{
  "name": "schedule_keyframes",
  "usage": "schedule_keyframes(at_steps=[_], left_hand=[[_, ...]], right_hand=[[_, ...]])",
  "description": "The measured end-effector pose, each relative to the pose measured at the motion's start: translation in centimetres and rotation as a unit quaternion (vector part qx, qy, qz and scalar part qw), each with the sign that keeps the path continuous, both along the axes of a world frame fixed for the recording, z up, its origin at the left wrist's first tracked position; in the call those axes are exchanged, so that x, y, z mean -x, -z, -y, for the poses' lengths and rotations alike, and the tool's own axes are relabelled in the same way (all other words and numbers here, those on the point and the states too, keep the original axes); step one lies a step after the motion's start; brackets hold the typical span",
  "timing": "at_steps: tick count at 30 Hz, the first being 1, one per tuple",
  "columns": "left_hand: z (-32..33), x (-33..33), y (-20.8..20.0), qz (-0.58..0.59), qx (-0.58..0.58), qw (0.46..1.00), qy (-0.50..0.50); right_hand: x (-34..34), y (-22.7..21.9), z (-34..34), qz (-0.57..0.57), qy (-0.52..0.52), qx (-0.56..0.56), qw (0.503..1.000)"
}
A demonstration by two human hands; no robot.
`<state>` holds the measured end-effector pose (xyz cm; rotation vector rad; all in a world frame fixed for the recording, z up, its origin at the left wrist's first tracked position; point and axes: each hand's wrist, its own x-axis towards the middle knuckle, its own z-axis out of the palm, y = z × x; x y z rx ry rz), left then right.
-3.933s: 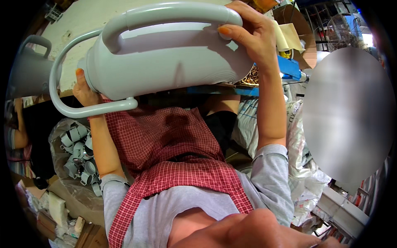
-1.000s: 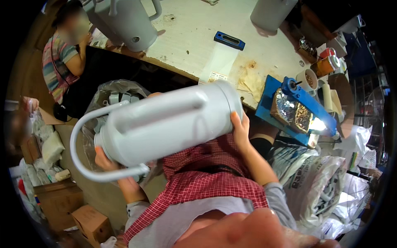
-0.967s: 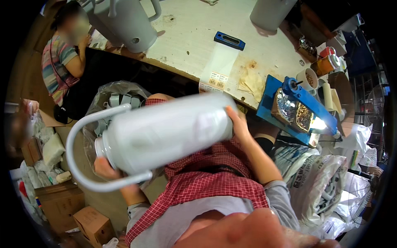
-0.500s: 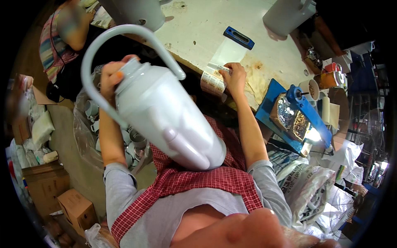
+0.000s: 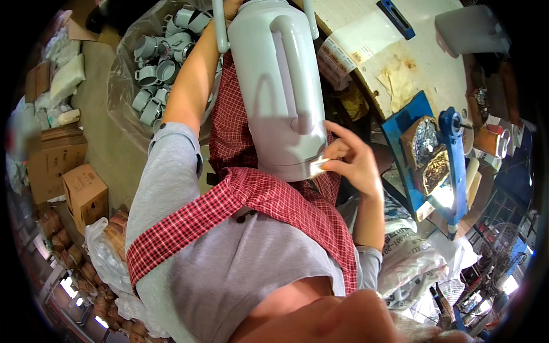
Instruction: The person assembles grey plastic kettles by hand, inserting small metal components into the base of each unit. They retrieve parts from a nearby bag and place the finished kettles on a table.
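A large pale grey plastic jug [image 5: 257,108] leans against my red checked apron, its neck away from me and its side handle facing up. At the neck end, my left hand [image 5: 231,8] grips it; most of those fingers are hidden behind the jug. My right hand [image 5: 355,157] pinches a small white label [image 5: 318,167] between thumb and finger, right at the jug's base rim. Whether the label touches the surface I cannot tell. A printed label strip [image 5: 336,62] hangs over the table edge beyond that hand.
A clear bag [image 5: 121,91] of grey cups stands to the left, with cardboard boxes [image 5: 86,194] nearby. On the table [image 5: 426,54] lie a blue-framed tool [image 5: 396,19] and another grey container [image 5: 472,31]. A blue clamp-like device [image 5: 454,166] sits at the right edge.
The jug has swung so its side handle faces up, and its top has moved away from me. My right hand has left the label strip and come to the jug's base with a label.
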<state>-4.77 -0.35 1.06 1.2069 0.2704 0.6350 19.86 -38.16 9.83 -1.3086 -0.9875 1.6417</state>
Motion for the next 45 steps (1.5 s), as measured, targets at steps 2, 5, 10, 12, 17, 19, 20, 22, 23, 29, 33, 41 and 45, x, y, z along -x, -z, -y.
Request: schedule_keyframes(at_steps=[2, 5, 10, 12, 17, 19, 20, 22, 23, 29, 33, 41, 45], left_hand=[[1.0, -1.3, -0.7, 0.007, 0.016, 1.0, 0.012], [0.1, -0.6, 0.6, -0.093, 0.0, 0.992, -0.088], [0.2, -0.9, 0.4, -0.116, -0.049, 0.989, -0.078], [1.2, -1.3, -0.7, -0.098, -0.02, 0.992, -0.08], [1.5, -1.6, -0.9, -0.058, 0.098, 0.992, -0.045], [2.2, -2.1, -1.5, -0.091, 0.039, 0.991, -0.09], [2.1, -1.9, -1.3, -0.087, 0.028, 0.993, -0.076], [1.4, -1.4, -1.3, -0.08, 0.001, 0.996, -0.048], [1.4, -1.4, -1.3, -0.085, 0.011, 0.995, -0.05], [4.2, -1.7, -4.0, -0.145, 0.194, 0.966, -0.085], [3.8, -1.6, -5.1, -0.13, 0.098, 0.98, -0.115], [-2.7, -4.0, -20.4, 0.018, -0.265, 0.926, -0.269], [-11.1, -2.4, -16.1, -0.044, -0.359, 0.808, -0.465]], right_hand=[[1.3, 1.0, 0.3, 0.077, -0.01, 0.002, 0.997], [2.2, 1.1, -0.3, 0.092, 0.016, -0.021, 0.995], [3.2, 0.1, -1.0, 0.155, 0.06, -0.03, 0.986], [3.3, 0.3, -0.9, 0.152, 0.07, -0.027, 0.986], [3.6, 0.3, -1.0, 0.165, 0.078, -0.021, 0.983], [3.9, 0.2, -0.8, 0.18, 0.088, -0.022, 0.979], [4.3, 0.0, -0.6, 0.189, 0.096, -0.028, 0.977], [5.0, -0.2, -0.1, 0.266, 0.085, -0.066, 0.958], [5.3, -0.3, 0.5, 0.334, 0.066, -0.096, 0.935], [4.5, 4.4, 4.1, 0.545, 0.061, -0.399, 0.735], [1.4, 6.3, 3.8, 0.497, -0.022, -0.29, 0.817], [2.5, -9.5, -13.0, 0.076, 0.277, -0.184, 0.94], [-2.2, -8.9, -23.3, 0.205, 0.387, -0.328, 0.837]])
